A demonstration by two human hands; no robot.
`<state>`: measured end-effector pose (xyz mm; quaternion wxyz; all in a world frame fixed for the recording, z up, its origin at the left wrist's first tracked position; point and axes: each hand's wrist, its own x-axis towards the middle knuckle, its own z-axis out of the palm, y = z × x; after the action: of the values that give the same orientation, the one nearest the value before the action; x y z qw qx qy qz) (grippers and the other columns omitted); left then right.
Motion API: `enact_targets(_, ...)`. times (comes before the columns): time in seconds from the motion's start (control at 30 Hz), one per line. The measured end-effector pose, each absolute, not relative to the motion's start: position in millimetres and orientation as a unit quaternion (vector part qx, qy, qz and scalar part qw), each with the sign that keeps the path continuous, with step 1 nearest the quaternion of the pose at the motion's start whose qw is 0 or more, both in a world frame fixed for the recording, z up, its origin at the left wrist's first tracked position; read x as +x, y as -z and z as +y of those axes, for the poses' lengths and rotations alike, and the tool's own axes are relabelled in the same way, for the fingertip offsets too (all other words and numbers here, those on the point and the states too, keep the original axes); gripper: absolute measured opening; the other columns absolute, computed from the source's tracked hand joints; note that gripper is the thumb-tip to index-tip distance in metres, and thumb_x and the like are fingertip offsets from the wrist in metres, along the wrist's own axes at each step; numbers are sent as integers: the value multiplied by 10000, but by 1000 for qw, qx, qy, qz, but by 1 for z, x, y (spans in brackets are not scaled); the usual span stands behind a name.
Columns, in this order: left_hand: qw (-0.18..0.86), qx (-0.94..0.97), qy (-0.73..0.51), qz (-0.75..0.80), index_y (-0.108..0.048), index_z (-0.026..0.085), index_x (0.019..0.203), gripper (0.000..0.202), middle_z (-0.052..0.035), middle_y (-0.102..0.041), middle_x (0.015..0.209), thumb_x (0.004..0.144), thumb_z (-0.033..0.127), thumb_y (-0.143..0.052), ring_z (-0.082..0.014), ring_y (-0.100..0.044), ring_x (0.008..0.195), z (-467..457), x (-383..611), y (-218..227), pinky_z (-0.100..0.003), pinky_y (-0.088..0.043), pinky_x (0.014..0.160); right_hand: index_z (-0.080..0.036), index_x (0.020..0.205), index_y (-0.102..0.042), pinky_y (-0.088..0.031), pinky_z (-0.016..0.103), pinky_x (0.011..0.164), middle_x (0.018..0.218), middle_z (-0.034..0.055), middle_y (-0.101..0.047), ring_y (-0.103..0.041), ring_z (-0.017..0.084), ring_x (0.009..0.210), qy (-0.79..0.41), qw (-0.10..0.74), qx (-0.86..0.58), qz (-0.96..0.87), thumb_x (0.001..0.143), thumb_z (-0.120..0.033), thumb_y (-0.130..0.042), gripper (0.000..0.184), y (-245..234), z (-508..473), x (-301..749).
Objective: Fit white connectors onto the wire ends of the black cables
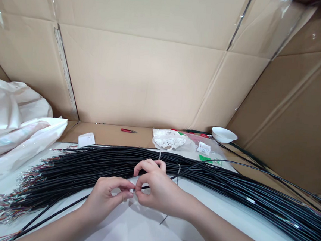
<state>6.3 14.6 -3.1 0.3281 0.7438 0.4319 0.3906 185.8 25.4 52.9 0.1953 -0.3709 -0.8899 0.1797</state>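
My left hand (109, 196) and my right hand (154, 185) meet over the white table (128, 234), both pinched together on a tiny white connector (132, 190). A single black cable (196, 165) runs from my right hand's pinch up and off to the right. Just behind my hands lies a thick bundle of black cables (228, 182), tied at the middle, with stripped coloured wire ends (13, 194) fanning out at the left.
Cardboard walls (141, 77) close in the back and right. A bag of white connectors (170, 141), a white bowl (223, 134), red cutters (128, 130), a small white packet (86, 139) lie behind the bundle. White plastic bags (11, 122) pile up at left.
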Motion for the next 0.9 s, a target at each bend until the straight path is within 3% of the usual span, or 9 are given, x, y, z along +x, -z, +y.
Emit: enact_targets(0.9, 331, 734, -402, 436, -698, 219, 810, 112, -4, -721, 735, 713, 215, -643, -157, -646, 660, 15, 6, 1, -210, -497, 626, -175, 627, -591, -239, 373, 838, 926, 2, -524, -462, 149, 919, -163, 196, -353, -900, 736, -131, -572, 118, -53, 27, 187)
